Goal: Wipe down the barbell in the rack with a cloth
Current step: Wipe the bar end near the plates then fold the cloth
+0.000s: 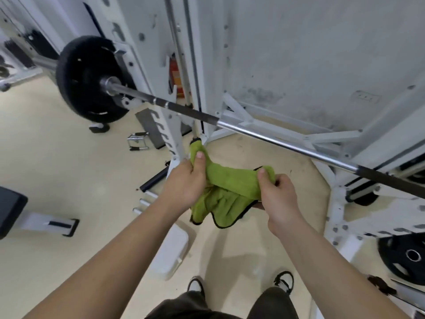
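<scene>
A steel barbell [271, 138] lies across the white rack [177, 125], running from a black weight plate [88, 79] at upper left down to the right edge. Below the bar, both hands hold a green cloth with black trim [226, 192]. My left hand [187, 183] grips its left end, thumb up on the fabric. My right hand [277, 194] pinches its right end. The cloth hangs bunched between them and does not touch the bar.
A black bench pad [10, 210] sits at the left edge. Another black plate [404, 256] leans at the lower right by the rack foot. A cable handle [138, 141] lies on the beige floor. A grey wall stands behind the rack.
</scene>
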{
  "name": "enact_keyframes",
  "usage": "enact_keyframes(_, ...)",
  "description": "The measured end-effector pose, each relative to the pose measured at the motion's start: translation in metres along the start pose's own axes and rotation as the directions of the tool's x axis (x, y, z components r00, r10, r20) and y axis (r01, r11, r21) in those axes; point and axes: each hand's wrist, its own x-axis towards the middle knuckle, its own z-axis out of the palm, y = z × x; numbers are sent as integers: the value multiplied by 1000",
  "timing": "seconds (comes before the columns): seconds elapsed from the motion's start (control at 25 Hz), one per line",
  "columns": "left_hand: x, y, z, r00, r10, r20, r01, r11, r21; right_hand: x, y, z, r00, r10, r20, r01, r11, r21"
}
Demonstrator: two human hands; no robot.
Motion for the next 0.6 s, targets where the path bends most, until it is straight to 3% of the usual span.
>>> enact_keyframes(0.08,3,-18,-23,989,-144,41,150,958,-245,-10,7,25,999,33,6,-33,999,-28)
enact_keyframes(0.16,-1,-22,-35,949,-273,158,315,782,-539,-19,6,47,994,96,49,-95,995,-9)
enact_keyframes(0.2,-4,-22,-40,936,-288,200,349,716,-605,-22,5,56,989,122,84,-125,992,30)
enact_keyframes(0.28,-3,-23,-45,935,-287,210,352,663,-660,-25,4,72,980,113,162,-124,991,58)
enact_keyframes(0.36,-3,-19,-51,949,-261,179,310,655,-690,-21,12,84,962,-16,273,30,998,-48)
enact_keyframes(0.44,0,-19,-55,954,-244,173,293,654,-697,-22,17,93,900,-148,411,228,961,-153)
enact_keyframes(0.52,5,-19,-61,966,-211,153,258,710,-655,-12,18,96,858,-260,442,395,884,-248)
enact_keyframes(0.6,11,-26,-75,975,-194,110,222,791,-570,2,17,98,859,-319,400,471,800,-371)
